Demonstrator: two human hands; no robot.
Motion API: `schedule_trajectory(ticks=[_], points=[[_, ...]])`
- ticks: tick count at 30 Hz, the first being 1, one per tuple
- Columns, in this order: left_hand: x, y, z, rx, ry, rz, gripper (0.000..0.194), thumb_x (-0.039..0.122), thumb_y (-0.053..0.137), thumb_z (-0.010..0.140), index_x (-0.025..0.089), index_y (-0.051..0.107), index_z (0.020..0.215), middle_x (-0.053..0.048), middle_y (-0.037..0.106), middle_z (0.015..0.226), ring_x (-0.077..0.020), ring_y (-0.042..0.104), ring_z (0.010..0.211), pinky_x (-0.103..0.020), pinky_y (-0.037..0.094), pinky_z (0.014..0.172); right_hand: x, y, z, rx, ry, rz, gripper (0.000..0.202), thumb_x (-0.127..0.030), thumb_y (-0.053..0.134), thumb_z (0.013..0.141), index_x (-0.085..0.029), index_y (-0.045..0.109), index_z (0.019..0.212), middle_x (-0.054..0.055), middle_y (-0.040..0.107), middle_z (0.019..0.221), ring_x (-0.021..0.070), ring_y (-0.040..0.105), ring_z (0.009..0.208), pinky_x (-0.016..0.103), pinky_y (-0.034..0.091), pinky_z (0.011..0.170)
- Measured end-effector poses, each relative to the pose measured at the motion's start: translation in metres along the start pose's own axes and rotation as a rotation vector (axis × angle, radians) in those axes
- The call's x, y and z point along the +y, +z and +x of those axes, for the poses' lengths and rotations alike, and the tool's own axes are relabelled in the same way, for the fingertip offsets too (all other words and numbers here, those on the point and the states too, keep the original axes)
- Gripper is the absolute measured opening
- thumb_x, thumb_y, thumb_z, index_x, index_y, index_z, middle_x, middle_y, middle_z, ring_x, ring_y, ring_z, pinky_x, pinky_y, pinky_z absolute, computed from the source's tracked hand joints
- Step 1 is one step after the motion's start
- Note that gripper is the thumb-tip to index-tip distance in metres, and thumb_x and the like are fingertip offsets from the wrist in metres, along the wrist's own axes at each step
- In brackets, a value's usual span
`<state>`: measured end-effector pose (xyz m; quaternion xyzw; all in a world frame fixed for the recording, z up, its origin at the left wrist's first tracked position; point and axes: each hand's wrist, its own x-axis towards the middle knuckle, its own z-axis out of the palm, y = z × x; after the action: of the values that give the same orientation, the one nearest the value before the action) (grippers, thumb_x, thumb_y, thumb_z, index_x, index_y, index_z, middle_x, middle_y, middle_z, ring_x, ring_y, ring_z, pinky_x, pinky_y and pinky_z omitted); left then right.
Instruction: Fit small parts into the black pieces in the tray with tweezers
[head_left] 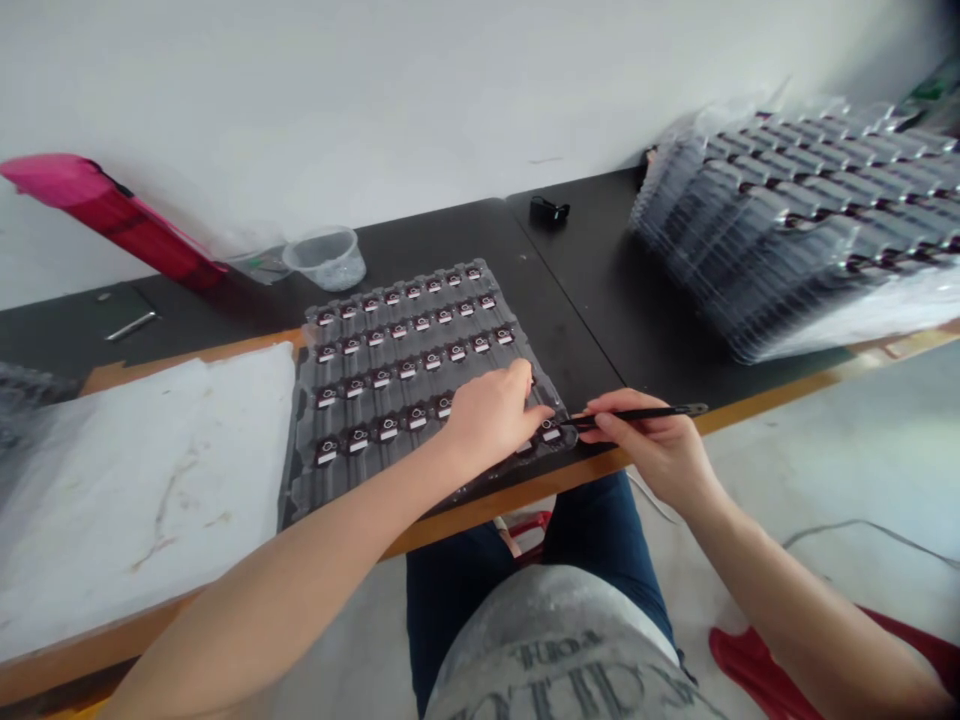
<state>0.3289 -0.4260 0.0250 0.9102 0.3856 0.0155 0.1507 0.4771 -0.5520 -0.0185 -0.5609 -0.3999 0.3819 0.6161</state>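
A clear plastic tray [360,400] lies on the dark tabletop, with rows of small dark parts [407,369] bearing white labels and ring shapes. Across its right side rests my left hand [491,410], thumb apart from the other fingers, partly covering the nearest row. No object shows in its grasp, though the fingertips are partly hidden. My right hand [660,440] is closed on black tweezers [645,412], held nearly level. Their tips reach a part [550,430] at the tray's near right corner, close to my left thumb; whether they grip it is unclear.
Stacked filled trays [795,220] stand at the right. A small black object [549,211] and a clear tub [327,262] sit toward the wall. White foam-like sheet [150,480] lies left, with a metal rod [131,326] and pink-red umbrella-like item [127,220] beyond.
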Motion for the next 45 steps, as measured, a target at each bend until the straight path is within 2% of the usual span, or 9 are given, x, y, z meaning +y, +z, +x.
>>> schedule_trajectory(ticks=[7, 12, 21, 24, 26, 29, 32, 36, 45], points=[[0.002, 0.008, 0.003, 0.011, 0.004, 0.075, 0.033, 0.05, 0.058, 0.074, 0.021, 0.048, 0.083, -0.004, 0.066, 0.079, -0.0248, 0.063, 0.071, -0.028, 0.035, 0.051, -0.004, -0.001, -0.001, -0.041, -0.017, -0.043, 0.01, -0.024, 0.063, 0.084, -0.016, 0.066, 0.089, 0.004, 0.059, 0.093, 0.0162, 0.067, 0.075, 0.027, 0.06, 0.073], [0.003, 0.009, 0.005, 0.015, 0.02, 0.095, 0.033, 0.05, 0.06, 0.071, 0.021, 0.048, 0.084, -0.004, 0.066, 0.08, -0.0249, 0.064, 0.073, -0.029, 0.039, 0.053, -0.004, -0.001, -0.002, -0.052, -0.036, -0.047, 0.008, -0.022, 0.062, 0.084, -0.017, 0.066, 0.088, 0.003, 0.059, 0.092, 0.0154, 0.067, 0.075, 0.025, 0.06, 0.072], [0.002, 0.007, 0.003, 0.018, 0.014, 0.039, 0.031, 0.047, 0.062, 0.071, 0.021, 0.048, 0.08, -0.001, 0.062, 0.072, -0.021, 0.06, 0.068, -0.027, 0.033, 0.051, -0.015, -0.011, -0.006, 0.014, -0.084, -0.075, 0.01, -0.025, 0.063, 0.083, -0.017, 0.066, 0.09, 0.005, 0.061, 0.092, 0.0176, 0.066, 0.077, 0.03, 0.06, 0.074], [-0.002, 0.0, 0.001, 0.041, -0.033, -0.185, 0.03, 0.049, 0.058, 0.074, 0.021, 0.047, 0.073, 0.001, 0.055, 0.062, -0.0154, 0.053, 0.058, -0.026, 0.03, 0.05, -0.022, -0.011, -0.009, 0.041, -0.121, -0.061, 0.009, -0.026, 0.063, 0.083, -0.019, 0.066, 0.089, 0.006, 0.061, 0.093, 0.0193, 0.066, 0.079, 0.033, 0.061, 0.074], [-0.005, -0.004, -0.001, 0.019, -0.094, -0.495, 0.034, 0.052, 0.055, 0.077, 0.02, 0.046, 0.069, 0.002, 0.049, 0.058, -0.0115, 0.046, 0.052, -0.025, 0.029, 0.049, -0.027, -0.008, -0.01, 0.049, -0.164, -0.031, 0.009, -0.026, 0.064, 0.083, -0.021, 0.066, 0.089, 0.006, 0.06, 0.094, 0.0212, 0.065, 0.082, 0.037, 0.061, 0.075], [-0.008, -0.009, -0.004, -0.164, -0.253, -1.149, 0.036, 0.051, 0.05, 0.081, 0.018, 0.046, 0.068, 0.003, 0.046, 0.059, -0.0076, 0.04, 0.048, -0.022, 0.028, 0.046, -0.034, -0.002, -0.012, 0.03, -0.217, 0.008, 0.008, -0.028, 0.064, 0.083, -0.022, 0.066, 0.089, 0.006, 0.059, 0.093, 0.024, 0.064, 0.087, 0.04, 0.061, 0.074], [-0.01, -0.009, -0.008, -0.315, -0.44, -1.643, 0.037, 0.049, 0.044, 0.086, 0.016, 0.049, 0.072, 0.0, 0.049, 0.063, -0.0076, 0.046, 0.051, -0.021, 0.035, 0.048, -0.039, 0.006, -0.01, -0.052, -0.275, -0.033, 0.008, -0.024, 0.062, 0.084, -0.023, 0.066, 0.091, 0.007, 0.059, 0.094, 0.0242, 0.063, 0.089, 0.041, 0.059, 0.073], [-0.011, -0.009, -0.013, -0.325, -0.556, -1.825, 0.044, 0.052, 0.038, 0.088, 0.013, 0.054, 0.076, -0.004, 0.057, 0.069, -0.011, 0.056, 0.06, -0.023, 0.045, 0.057, -0.038, 0.016, -0.003, -0.137, -0.378, -0.167, 0.014, -0.016, 0.061, 0.084, -0.023, 0.068, 0.094, 0.007, 0.061, 0.095, 0.0227, 0.062, 0.088, 0.039, 0.055, 0.076], [-0.016, -0.009, -0.024, -0.312, -0.53, -1.892, 0.051, 0.058, 0.035, 0.086, 0.013, 0.055, 0.077, -0.005, 0.058, 0.072, -0.012, 0.057, 0.063, -0.027, 0.048, 0.065, -0.035, 0.037, 0.005, -0.26, -0.433, -0.281, 0.018, -0.014, 0.058, 0.085, -0.023, 0.067, 0.098, 0.006, 0.062, 0.094, 0.02, 0.06, 0.086, 0.033, 0.053, 0.072]])
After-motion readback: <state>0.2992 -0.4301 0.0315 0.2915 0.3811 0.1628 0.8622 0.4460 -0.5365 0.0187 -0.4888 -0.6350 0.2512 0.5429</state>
